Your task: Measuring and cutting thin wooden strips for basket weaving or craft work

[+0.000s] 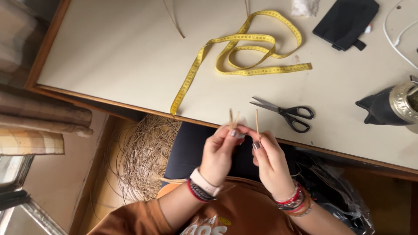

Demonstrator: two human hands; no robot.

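Across the pale table (109,52) lay a yellow tape measure (248,48) and scissors (285,112); the left hand (220,154) pinched two short reeds (233,118), the right hand (270,159) one reed (257,122).

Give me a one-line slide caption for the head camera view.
Two hands, left and right, pinch thin cane strips above a table edge, near scissors and a yellow tape measure.

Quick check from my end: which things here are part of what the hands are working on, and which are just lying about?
In hand:
- thin cane strips, pinched by left hand and right hand
- coil of cane on the floor, seemingly the same material

Lying about:
- yellow tape measure
- black scissors
- black pouch
- white cable
- metal pot
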